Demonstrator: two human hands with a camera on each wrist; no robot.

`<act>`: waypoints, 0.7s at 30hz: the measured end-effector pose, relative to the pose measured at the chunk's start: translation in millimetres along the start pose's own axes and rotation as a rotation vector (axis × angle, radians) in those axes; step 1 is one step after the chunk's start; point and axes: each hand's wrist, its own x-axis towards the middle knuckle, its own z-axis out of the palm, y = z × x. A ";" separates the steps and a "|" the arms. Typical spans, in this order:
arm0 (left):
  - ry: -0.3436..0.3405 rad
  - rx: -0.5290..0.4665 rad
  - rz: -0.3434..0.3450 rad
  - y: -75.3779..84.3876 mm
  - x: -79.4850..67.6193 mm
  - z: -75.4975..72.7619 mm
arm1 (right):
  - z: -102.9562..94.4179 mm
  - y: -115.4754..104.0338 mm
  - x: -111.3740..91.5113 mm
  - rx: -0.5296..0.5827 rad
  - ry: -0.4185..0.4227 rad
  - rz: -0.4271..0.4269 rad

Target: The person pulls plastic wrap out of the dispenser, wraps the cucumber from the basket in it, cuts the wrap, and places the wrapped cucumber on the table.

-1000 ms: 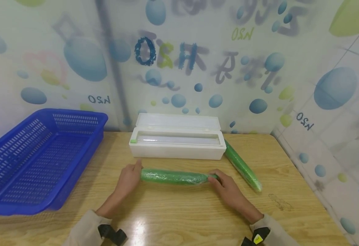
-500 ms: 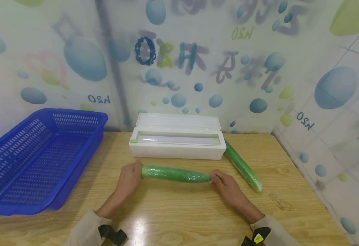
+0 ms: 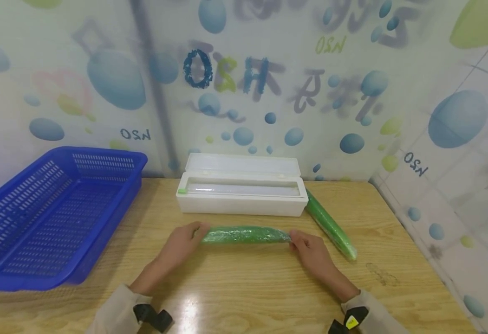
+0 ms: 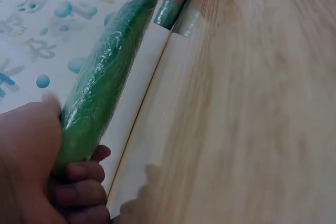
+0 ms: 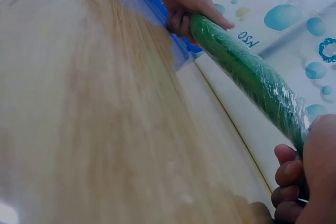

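A green cucumber (image 3: 244,234) in clear plastic wrap is held level above the table between both hands. My left hand (image 3: 185,241) grips its left end, with fingers curled round it in the left wrist view. At the other end, my right hand (image 3: 312,253) pinches the narrower tip, where the film (image 5: 294,106) looks wrinkled. Close behind the hands stands a white cling film dispenser box (image 3: 241,205) with its lid raised. A second wrapped cucumber (image 3: 330,225) lies slanted on the table, its far end by the box's right side.
A large blue plastic basket (image 3: 101,232) with slotted walls stands on the left. The wooden table (image 3: 244,287) ends at a patterned wall (image 3: 244,111) behind and another on the right.
The left hand has shifted right along the cucumber and its grip has changed. The right hand has moved slightly right, and the cucumber is turned a little and now more level.
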 end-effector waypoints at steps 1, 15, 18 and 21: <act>-0.016 0.019 0.029 -0.3 0.1 0.5 | -0.4 0.8 1.0 0.000 0.002 0.002; -0.152 0.031 0.278 -18.3 0.2 -19.0 | 0.8 10.9 5.8 -0.042 0.058 -0.117; -0.163 0.040 0.249 -19.3 -1.0 -20.9 | 1.3 10.7 5.5 -0.072 0.052 -0.141; -0.166 0.048 0.219 -19.3 -2.0 -22.1 | 1.7 10.4 4.7 -0.091 0.050 -0.155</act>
